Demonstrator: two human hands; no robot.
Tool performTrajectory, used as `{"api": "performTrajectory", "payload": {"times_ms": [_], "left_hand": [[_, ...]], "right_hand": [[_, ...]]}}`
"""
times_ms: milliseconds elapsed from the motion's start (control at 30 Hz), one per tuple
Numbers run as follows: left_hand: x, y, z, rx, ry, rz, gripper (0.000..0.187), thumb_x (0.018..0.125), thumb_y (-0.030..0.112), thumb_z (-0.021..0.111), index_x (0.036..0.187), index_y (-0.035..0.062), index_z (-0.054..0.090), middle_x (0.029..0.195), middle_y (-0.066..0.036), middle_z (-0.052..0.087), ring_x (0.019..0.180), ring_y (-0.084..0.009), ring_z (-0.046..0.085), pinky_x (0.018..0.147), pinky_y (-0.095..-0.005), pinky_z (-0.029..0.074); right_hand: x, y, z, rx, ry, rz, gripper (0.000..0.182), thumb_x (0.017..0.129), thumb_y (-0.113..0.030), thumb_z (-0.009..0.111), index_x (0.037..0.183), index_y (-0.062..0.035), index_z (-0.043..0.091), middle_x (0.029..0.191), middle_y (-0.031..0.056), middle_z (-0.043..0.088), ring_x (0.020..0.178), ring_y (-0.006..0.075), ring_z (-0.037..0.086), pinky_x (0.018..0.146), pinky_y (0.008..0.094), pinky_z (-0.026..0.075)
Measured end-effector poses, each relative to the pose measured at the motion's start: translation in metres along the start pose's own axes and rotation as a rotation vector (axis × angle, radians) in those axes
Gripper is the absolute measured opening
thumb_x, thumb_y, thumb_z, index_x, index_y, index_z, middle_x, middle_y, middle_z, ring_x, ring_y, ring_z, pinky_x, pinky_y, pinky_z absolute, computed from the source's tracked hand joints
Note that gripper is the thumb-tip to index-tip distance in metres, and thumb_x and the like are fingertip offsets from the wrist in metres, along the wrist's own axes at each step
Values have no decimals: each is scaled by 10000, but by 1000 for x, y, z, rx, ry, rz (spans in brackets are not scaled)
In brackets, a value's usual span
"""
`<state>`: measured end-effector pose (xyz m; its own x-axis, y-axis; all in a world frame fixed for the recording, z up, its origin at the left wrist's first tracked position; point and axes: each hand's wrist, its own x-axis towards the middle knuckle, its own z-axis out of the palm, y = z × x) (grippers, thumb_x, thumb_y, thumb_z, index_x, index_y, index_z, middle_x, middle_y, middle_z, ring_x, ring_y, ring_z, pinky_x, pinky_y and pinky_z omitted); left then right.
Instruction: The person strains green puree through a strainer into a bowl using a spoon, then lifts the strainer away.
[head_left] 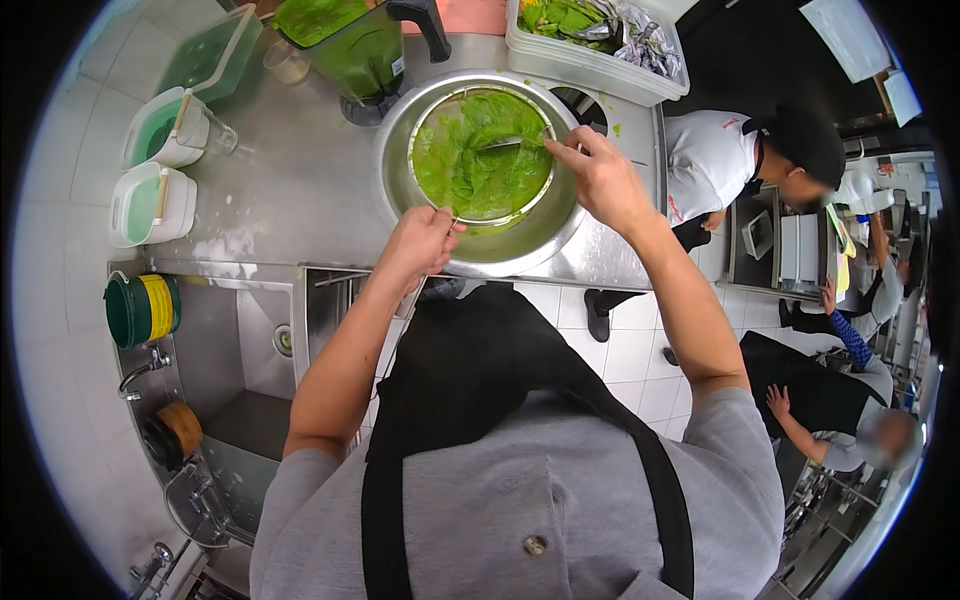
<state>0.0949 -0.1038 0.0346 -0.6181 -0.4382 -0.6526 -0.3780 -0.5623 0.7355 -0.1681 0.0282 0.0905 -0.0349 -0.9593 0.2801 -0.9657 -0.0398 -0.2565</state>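
A round strainer [414,165] full of thick green puree [470,180] sits over a wide metal bowl [388,150] on the steel counter. My left hand [425,240] is closed around the strainer's handle at the near rim. Between the fingers of my right hand [605,180] is a spoon [503,142], its bowl end in the puree. The spoon's handle is mostly hidden by those fingers and the rim. Green liquid shows in the bowl below the strainer's near edge.
Behind the bowl stands a blender jug [355,60] with green contents. A white tub [600,75] of leaves and foil is at the back right. White containers [160,205] line the left wall above a sink [240,340]. Co-workers stand on the right, the nearest in a white shirt [705,150].
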Motion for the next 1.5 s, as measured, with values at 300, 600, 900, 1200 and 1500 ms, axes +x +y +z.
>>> {"api": "performTrajectory", "payload": {"times_ms": [300, 600, 900, 1200, 1500], "left_hand": [[5, -7, 2, 6, 46, 17, 345, 1121, 276, 423, 1012, -16, 571, 649, 13, 476, 440, -69, 344, 380, -265, 262], [-2, -1, 4, 71, 55, 24, 356, 1124, 287, 423, 1025, -20, 574, 642, 22, 457, 436, -72, 340, 386, -274, 259], [1, -8, -2, 137, 76, 35, 349, 1113, 273, 448, 1025, -36, 583, 616, 27, 452, 425, -70, 356, 380, -270, 272], [2, -20, -8, 449, 187, 193, 343, 1076, 268, 510, 937, -15, 644, 597, 19, 487, 417, -66, 383, 386, -279, 289], [-1, -8, -5, 362, 174, 96, 340, 1064, 259, 526, 905, -18, 645, 588, 17, 483, 410, -63, 386, 368, -285, 276]], "right_hand": [[-3, -30, 26, 55, -95, 124, 511, 764, 68, 616, 1252, -58, 705, 1080, 122, 623, 998, 330, 654, 885, 425, 567], [-2, -35, 15, -60, -70, 70, 474, 771, 28, 641, 1232, -48, 718, 1066, 116, 616, 962, 304, 641, 892, 427, 554], [47, 16, -29, 4, -90, 187, 254, 884, -126, 701, 1100, -203, 810, 928, 117, 735, 867, 322, 714, 802, 453, 557], [63, 40, 19, 68, -322, 184, 170, 915, -170, 695, 1028, -207, 816, 985, 42, 776, 923, 300, 731, 817, 415, 576], [74, 7, -23, -211, -217, -62, 148, 899, -154, 699, 979, -206, 812, 958, 34, 743, 918, 299, 717, 794, 416, 572]]}}
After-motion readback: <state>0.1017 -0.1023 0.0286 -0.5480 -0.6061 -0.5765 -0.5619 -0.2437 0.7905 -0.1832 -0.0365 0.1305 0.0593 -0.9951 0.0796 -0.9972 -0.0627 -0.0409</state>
